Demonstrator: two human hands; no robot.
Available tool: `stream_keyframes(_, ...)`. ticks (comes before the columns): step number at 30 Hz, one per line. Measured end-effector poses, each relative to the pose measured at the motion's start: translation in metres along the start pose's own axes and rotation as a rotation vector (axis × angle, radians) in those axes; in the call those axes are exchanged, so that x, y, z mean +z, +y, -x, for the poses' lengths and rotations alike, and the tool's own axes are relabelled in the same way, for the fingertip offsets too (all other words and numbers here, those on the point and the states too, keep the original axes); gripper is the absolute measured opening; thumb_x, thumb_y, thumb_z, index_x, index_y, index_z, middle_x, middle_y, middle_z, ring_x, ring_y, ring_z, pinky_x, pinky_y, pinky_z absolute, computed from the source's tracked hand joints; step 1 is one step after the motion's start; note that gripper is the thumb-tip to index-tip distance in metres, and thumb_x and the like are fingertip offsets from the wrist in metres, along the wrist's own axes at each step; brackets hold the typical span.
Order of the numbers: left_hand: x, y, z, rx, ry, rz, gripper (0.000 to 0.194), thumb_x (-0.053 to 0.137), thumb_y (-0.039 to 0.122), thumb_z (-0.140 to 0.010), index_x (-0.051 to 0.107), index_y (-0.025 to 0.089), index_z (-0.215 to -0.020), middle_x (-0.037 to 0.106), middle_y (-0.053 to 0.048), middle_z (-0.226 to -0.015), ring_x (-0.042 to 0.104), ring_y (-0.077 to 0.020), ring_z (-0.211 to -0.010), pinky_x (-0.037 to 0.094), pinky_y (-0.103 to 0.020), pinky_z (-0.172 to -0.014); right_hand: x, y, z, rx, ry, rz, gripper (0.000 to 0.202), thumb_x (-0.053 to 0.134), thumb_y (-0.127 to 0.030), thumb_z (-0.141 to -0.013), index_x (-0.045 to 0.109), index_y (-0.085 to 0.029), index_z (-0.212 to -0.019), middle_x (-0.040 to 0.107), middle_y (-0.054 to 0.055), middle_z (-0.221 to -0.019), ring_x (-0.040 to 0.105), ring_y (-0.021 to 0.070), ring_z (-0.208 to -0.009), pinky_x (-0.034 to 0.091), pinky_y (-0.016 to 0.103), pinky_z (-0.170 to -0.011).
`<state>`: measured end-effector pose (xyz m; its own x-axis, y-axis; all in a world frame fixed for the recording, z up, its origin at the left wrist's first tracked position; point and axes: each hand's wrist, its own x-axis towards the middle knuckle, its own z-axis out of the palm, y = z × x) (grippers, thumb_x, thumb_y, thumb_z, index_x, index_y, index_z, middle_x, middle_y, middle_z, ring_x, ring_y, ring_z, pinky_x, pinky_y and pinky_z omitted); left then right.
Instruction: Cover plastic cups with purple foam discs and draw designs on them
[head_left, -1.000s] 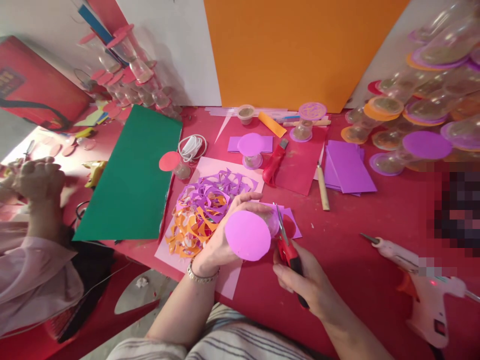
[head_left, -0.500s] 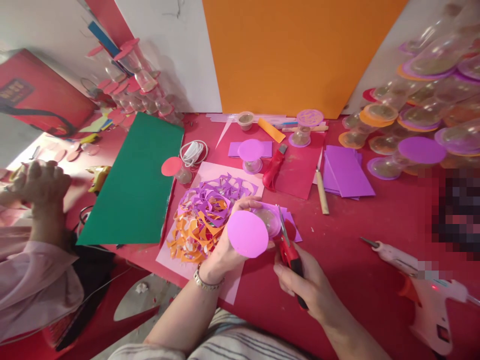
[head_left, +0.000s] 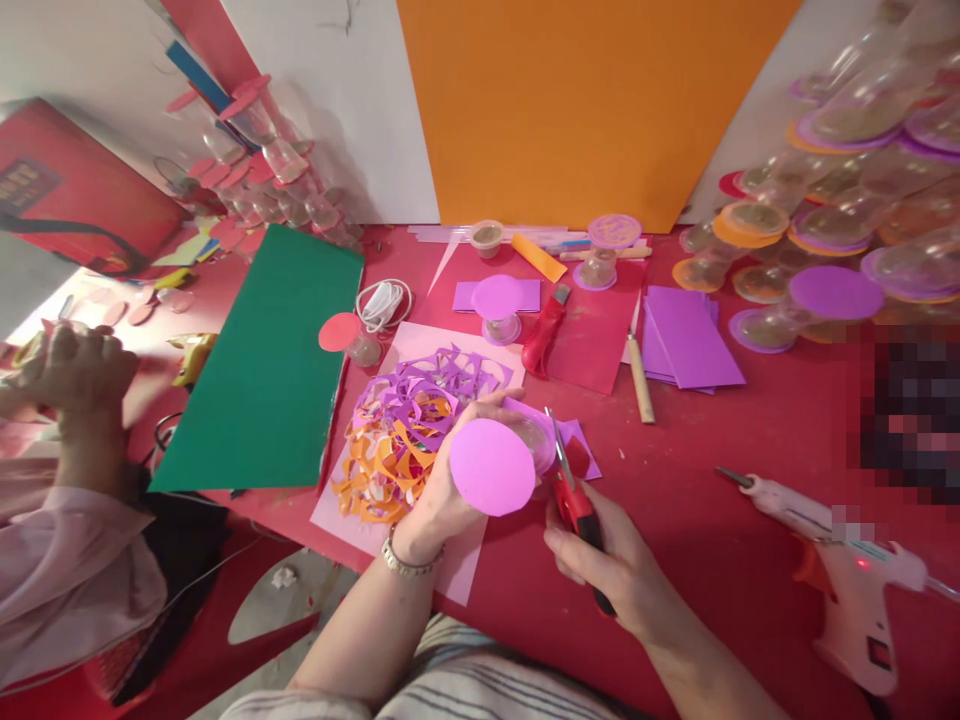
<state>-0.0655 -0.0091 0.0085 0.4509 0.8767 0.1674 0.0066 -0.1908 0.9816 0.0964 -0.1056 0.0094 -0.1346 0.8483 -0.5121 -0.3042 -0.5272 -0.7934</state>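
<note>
My left hand (head_left: 439, 492) is wrapped round a clear hourglass-like piece with a purple paper disc (head_left: 493, 467) on its near end. Purple paper (head_left: 525, 408) shows at its far end, partly hidden by the hand and piece. In my right hand (head_left: 607, 540) are red-and-black scissors (head_left: 576, 505), their blades upright beside the paper's right edge. Whether the blades touch the paper I cannot tell. Purple and orange paper scraps (head_left: 405, 430) lie in a heap left of my left hand, on a pink sheet (head_left: 457, 575).
A white glue gun (head_left: 859, 600) lies at the right. Behind are a red cutter (head_left: 544, 335), a wooden-handled tool (head_left: 641, 380) and purple cards (head_left: 694, 335). A green board (head_left: 262, 380) lies left. Another person's hands (head_left: 86, 370) are at far left. Stacked cups (head_left: 832, 240) stand right.
The view has shifted slightly. My left hand has tilted the piece a little, and the scissors remain beside the far paper. The other person's hands have moved slightly.
</note>
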Motion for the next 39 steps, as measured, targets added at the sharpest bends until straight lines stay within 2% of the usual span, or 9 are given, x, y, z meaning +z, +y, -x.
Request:
stream_keyframes(5,-0.001,0.004,-0.002,0.031,0.003,-0.005,0.047,0.081,0.026,-0.071,0.059,0.029,-0.112,0.057,-0.004,-0.130,0.045,-0.0316,-0.135,0.041,-0.052,-0.110,0.001,-0.001,0.001,-0.001,0.017,0.014,0.037,0.069,-0.046,-0.073,0.056,-0.020,-0.096,0.044,-0.006,-0.068,0.032,0.0062,-0.050,0.023,0.025,-0.048)
stream_keyframes(9,-0.002,0.005,-0.003,0.076,0.023,-0.076,0.043,0.080,0.031,-0.073,0.060,0.023,-0.111,0.059,-0.009,-0.126,0.044,-0.0311,-0.134,0.037,-0.050,-0.113,0.002,-0.002,0.001,0.001,0.015,0.012,0.036,0.069,-0.046,-0.073,0.055,-0.020,-0.096,0.044,-0.007,-0.068,0.033,0.0059,-0.049,0.023,0.025,-0.047)
stream_keyframes(12,-0.004,0.003,-0.002,0.081,0.032,-0.097,0.038,0.078,0.032,-0.075,0.062,0.023,-0.109,0.060,-0.008,-0.123,0.047,-0.0296,-0.131,0.037,-0.049,-0.114,0.000,-0.001,0.000,0.010,0.001,0.021,0.035,0.068,-0.044,-0.074,0.054,-0.021,-0.095,0.044,-0.007,-0.067,0.033,0.0055,-0.048,0.024,0.025,-0.047)
stream_keyframes(16,-0.006,-0.001,-0.001,0.095,-0.024,-0.069,0.048,0.080,0.033,-0.074,0.060,0.025,-0.117,0.059,-0.008,-0.126,0.049,-0.0302,-0.128,0.040,-0.050,-0.111,-0.004,0.004,-0.001,0.000,-0.024,0.033,0.034,0.068,-0.045,-0.074,0.052,-0.020,-0.092,0.045,-0.007,-0.064,0.035,0.0070,-0.050,0.026,0.025,-0.049)
stream_keyframes(24,-0.005,0.009,-0.003,0.101,-0.041,-0.085,0.050,0.078,0.039,-0.077,0.059,0.023,-0.120,0.058,-0.010,-0.129,0.045,-0.0317,-0.134,0.039,-0.049,-0.112,-0.003,0.001,0.000,0.020,-0.029,0.043,0.032,0.066,-0.046,-0.075,0.048,-0.022,-0.088,0.040,-0.009,-0.061,0.032,0.0067,-0.048,0.025,0.026,-0.049)
stream_keyframes(28,-0.006,0.012,-0.004,0.075,-0.038,-0.069,0.046,0.077,0.037,-0.078,0.060,0.024,-0.119,0.059,-0.009,-0.127,0.043,-0.0311,-0.135,0.039,-0.049,-0.112,-0.001,-0.001,0.001,0.021,-0.017,0.014,0.032,0.068,-0.044,-0.073,0.048,-0.022,-0.085,0.041,-0.009,-0.063,0.032,0.0058,-0.048,0.024,0.025,-0.049)
stream_keyframes(33,-0.005,0.012,-0.003,0.068,-0.087,-0.061,0.042,0.075,0.034,-0.080,0.061,0.025,-0.118,0.056,-0.009,-0.131,0.046,-0.0300,-0.133,0.041,-0.047,-0.111,-0.004,0.001,0.000,-0.001,-0.029,0.015,0.032,0.067,-0.045,-0.072,0.048,-0.021,-0.084,0.041,-0.009,-0.058,0.034,0.0072,-0.049,0.025,0.025,-0.049)
stream_keyframes(36,-0.005,0.012,-0.002,0.058,-0.078,-0.042,0.042,0.074,0.032,-0.080,0.060,0.025,-0.119,0.054,-0.008,-0.133,0.045,-0.0299,-0.133,0.041,-0.047,-0.111,-0.002,-0.004,0.002,0.015,-0.015,0.012,0.031,0.068,-0.042,-0.071,0.048,-0.021,-0.084,0.040,-0.010,-0.056,0.033,0.0069,-0.048,0.025,0.025,-0.049)
stream_keyframes(39,-0.006,0.013,-0.002,0.042,-0.077,-0.053,0.046,0.075,0.037,-0.079,0.060,0.022,-0.120,0.053,-0.011,-0.134,0.042,-0.0324,-0.136,0.040,-0.049,-0.112,0.003,-0.011,0.004,0.042,0.000,-0.006,0.032,0.069,-0.040,-0.070,0.048,-0.021,-0.084,0.040,-0.010,-0.055,0.032,0.0060,-0.047,0.024,0.024,-0.048)
